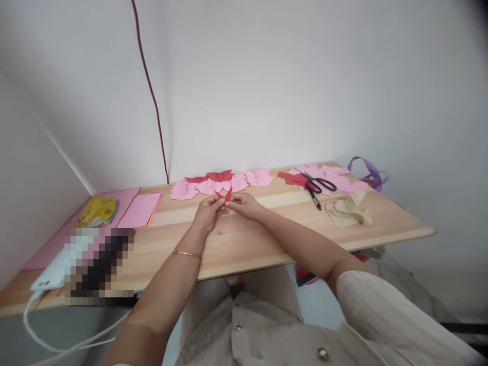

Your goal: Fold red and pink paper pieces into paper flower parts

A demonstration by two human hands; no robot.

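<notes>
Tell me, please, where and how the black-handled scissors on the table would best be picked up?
Probably by the handle loops: the scissors lie flat on the pink paper sheets, loops toward the right, blades pointing left. Come from above on the right, away from the blade tips, fingers closing across the loops.

Legible text: none.

Yellow packet point(97, 211), at the left end of the wooden table point(244, 244), lying on pink paper: a small dark square print on its top face, possibly a scan code, and fainter marks beside it; all too small and blurred to read.

Pixelated patch at the near left edge of the table: whatever lies beneath is masked; nothing readable.

Scissors point(319, 184) and the pen point(313, 195) beside them, on the right half of the table: no brand or marking can be made out.

Folded pink and red paper pieces point(221, 182) along the wall: plain, no print visible.
</notes>
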